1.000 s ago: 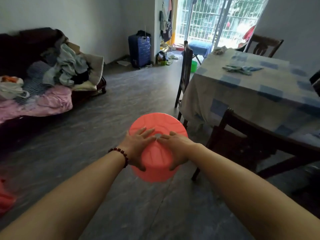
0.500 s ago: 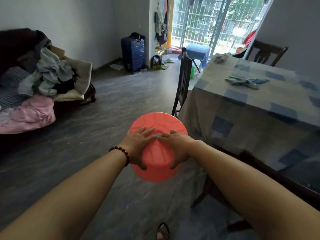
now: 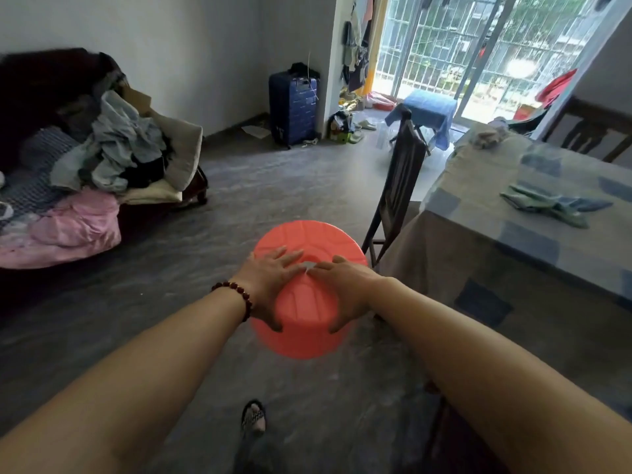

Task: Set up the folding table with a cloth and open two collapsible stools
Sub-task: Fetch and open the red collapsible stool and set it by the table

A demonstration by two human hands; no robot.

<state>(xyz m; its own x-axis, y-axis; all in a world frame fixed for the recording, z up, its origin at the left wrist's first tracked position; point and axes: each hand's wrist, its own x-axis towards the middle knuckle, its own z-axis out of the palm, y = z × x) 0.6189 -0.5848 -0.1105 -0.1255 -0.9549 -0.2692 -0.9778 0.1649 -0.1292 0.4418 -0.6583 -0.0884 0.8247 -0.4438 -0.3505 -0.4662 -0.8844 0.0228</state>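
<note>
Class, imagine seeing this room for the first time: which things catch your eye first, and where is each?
A bright coral-red round stool is at centre, gripped by the left hand and right hand. To the right stands a table covered in blue-checked fabric. At far left, a heap of clothes lies on a dark sofa.

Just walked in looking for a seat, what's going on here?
A person holds an orange-red stool in the air with both hands, the left hand and right hand gripping its sides, fingers spread over the top. It hangs above the floor, not yet set down. A cloth-covered table stands to the right, a dark chair beside it.
</note>
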